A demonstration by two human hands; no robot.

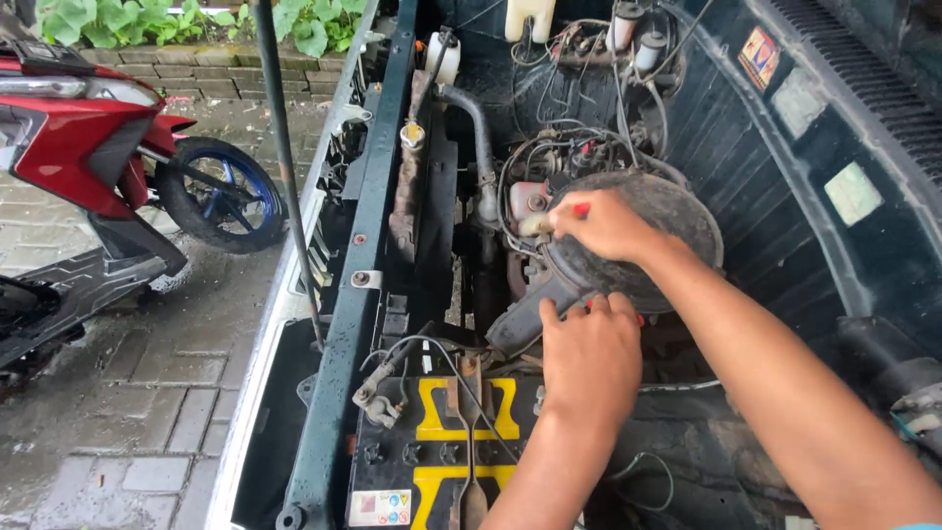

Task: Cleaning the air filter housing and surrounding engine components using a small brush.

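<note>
Both hands on round black air-cleaner housing: right hand pinches red-handled tool, left hand fingers curled over its edge, near battery.

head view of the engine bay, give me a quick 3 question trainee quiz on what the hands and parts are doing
1. True or false: the right hand rests on the round black air cleaner housing.
2. What does the left hand touch? A) the battery B) the near edge of the air cleaner housing C) the prop rod
3. What lies at the bottom of the bay, black with yellow markings?

Key
1. True; it also pinches something small and red.
2. B
3. The battery, with a bracket across its top.
</note>
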